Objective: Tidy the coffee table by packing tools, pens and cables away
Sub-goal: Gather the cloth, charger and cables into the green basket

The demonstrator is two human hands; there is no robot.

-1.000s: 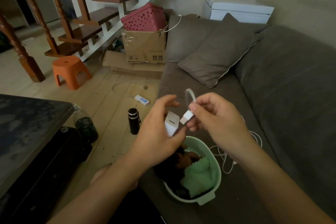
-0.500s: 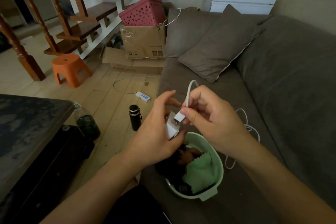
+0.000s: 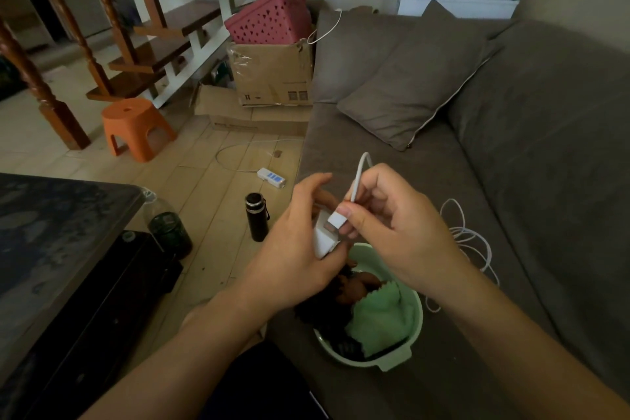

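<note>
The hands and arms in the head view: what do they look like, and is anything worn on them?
Both are bare. The left hand and the right hand have no gloves, and no ring shows. The left forearm and the right forearm are uncovered to the picture's edge: no sleeve, watch or bracelet. The right thumbnail looks short and unpainted.

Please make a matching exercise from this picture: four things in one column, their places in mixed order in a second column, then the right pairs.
Things:
1. white charger
2. cable plug
3. green cloth
4. black flask

Places:
a. standing on the floor
b. inside the green basin
c. held by the left hand
d. pinched by the right hand

Pairs: 1-c, 2-d, 3-b, 4-a.
</note>
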